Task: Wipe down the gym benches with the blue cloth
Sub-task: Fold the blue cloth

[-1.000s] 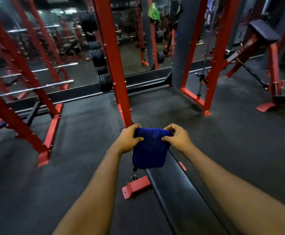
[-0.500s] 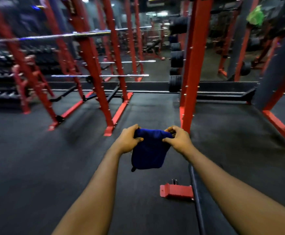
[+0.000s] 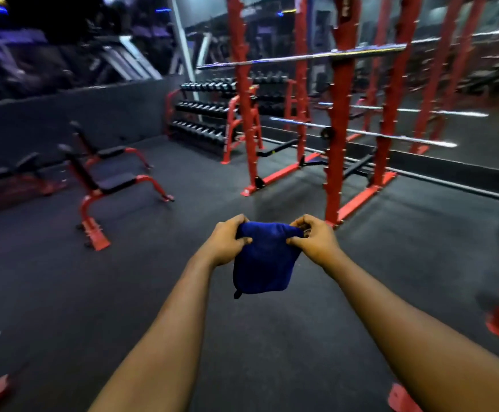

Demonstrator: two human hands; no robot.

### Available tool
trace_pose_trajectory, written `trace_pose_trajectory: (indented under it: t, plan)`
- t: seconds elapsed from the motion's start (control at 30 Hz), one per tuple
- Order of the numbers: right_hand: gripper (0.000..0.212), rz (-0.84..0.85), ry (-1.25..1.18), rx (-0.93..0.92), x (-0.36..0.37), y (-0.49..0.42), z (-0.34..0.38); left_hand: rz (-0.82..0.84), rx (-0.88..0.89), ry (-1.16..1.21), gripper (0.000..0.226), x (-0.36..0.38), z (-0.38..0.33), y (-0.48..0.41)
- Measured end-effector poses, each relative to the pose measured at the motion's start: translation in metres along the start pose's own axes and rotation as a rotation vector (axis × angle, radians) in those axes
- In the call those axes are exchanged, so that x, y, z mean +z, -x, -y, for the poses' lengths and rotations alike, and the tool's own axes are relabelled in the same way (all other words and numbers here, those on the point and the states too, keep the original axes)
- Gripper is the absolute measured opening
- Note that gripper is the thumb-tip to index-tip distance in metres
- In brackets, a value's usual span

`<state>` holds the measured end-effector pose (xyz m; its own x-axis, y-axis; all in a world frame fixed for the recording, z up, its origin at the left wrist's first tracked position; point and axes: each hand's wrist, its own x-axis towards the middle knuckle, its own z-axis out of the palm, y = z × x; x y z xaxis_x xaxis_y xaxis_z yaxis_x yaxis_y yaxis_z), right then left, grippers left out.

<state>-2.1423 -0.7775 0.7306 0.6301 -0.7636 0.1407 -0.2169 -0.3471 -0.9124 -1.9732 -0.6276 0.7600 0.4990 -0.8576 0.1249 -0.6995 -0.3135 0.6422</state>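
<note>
Head view: left hand (image 3: 229,242) and right hand (image 3: 315,242) have their fingers (image 3: 242,241) pinched on the blue cloth (image 3: 264,263)'s top corners, so it hangs between them. I'd guess it's being carried ready to wipe. The benches (image 3: 114,182) sit well off to the fingers' left.

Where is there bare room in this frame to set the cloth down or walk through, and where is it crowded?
Bare floor runs between the benches on the left and the red racks on the right, and beneath the left hand and right hand holding the blue cloth. Crowded: the back, where the dumbbell rack and racks stand close.
</note>
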Motion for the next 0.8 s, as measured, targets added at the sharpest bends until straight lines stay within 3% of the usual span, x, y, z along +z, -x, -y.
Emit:
trace_pose_trajectory:
  t: [0.33,0.8]
  plan:
    - [0.022,0.229,0.004,-0.129,0.116,-0.086,0.048,-0.209,-0.193,-0.001,0.012,-0.08,0.088,-0.006]
    - [0.024,0.43,0.01,-0.244,0.277,-0.263,0.112,-0.414,-0.382,0.004,0.016,-0.189,0.219,-0.107]
